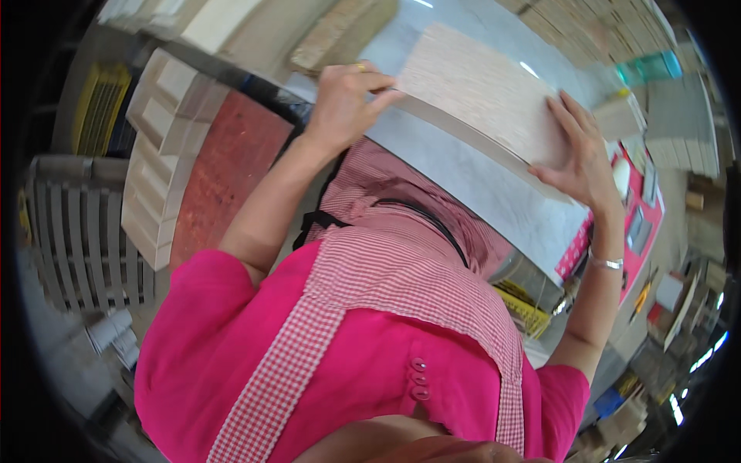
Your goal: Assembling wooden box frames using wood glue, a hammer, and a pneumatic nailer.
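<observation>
I hold a pale wood-grain board [478,92] tilted above a grey stone-like table top [478,193]. My left hand [347,96], with a ring on one finger, grips the board's left edge. On the board's right end my right hand [583,158] lies with its fingers spread over the top face and its thumb at the edge; a bracelet sits on that wrist. My pink top and checked apron [386,309] fill the lower part of the view.
Stacks of pale boards [158,147] stand at the left beside a red-brown surface [231,162] and a grey slatted pallet [77,231]. A pink surface with small items [644,224] lies right of the table. More stacked boards [679,123] fill the far right.
</observation>
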